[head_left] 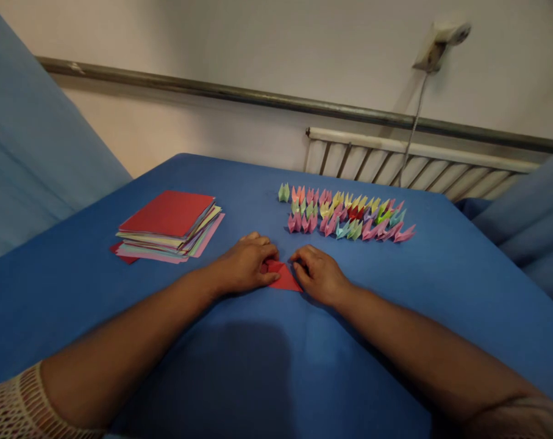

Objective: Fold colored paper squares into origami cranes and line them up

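A blue cloth-covered table (441, 286) fills the view, with more blue fabric rising at the left and right edges. Behind it stands a pale wall crossed by one metal rail (258, 97). Below the rail sits one white radiator (417, 164), and one cable (413, 128) hangs from one wall socket (436, 46).

One red folded paper (285, 278) lies on the cloth just in front of the person, between the two hands. The left hand (246, 265) is curled, its thumb and fingers closed on the paper's left corner. The right hand (319, 274) is also curled, its fingertips resting at the paper's right edge; whether it grips cannot be told.

To the left, well apart, lies one stack of coloured sheets (171, 225), red on top. Beyond the hands, many small folded pieces (344, 216) stand in about three rows, packed too tightly for an exact count.
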